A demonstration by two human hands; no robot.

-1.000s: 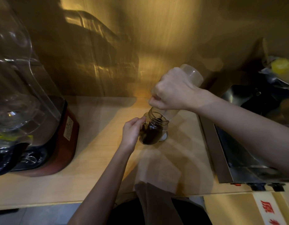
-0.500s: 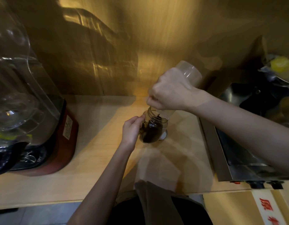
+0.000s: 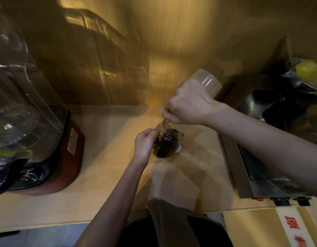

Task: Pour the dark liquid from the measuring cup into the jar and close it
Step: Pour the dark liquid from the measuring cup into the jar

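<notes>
A small clear glass jar stands on the wooden counter, its lower part filled with dark liquid and its mouth uncovered. My left hand grips the jar's left side. My right hand holds a translucent plastic measuring cup tipped steeply, base up and to the right, with its lip over the jar's mouth. The cup's visible part looks empty. A small white round object, possibly a lid, peeks out behind the jar's right side.
A blender with a red base and clear cover fills the left of the counter. A steel appliance stands at the right. A golden wall rises behind. A labelled box sits at bottom right.
The measuring cup has tipped a little steeper over the jar; both hands otherwise stay in place.
</notes>
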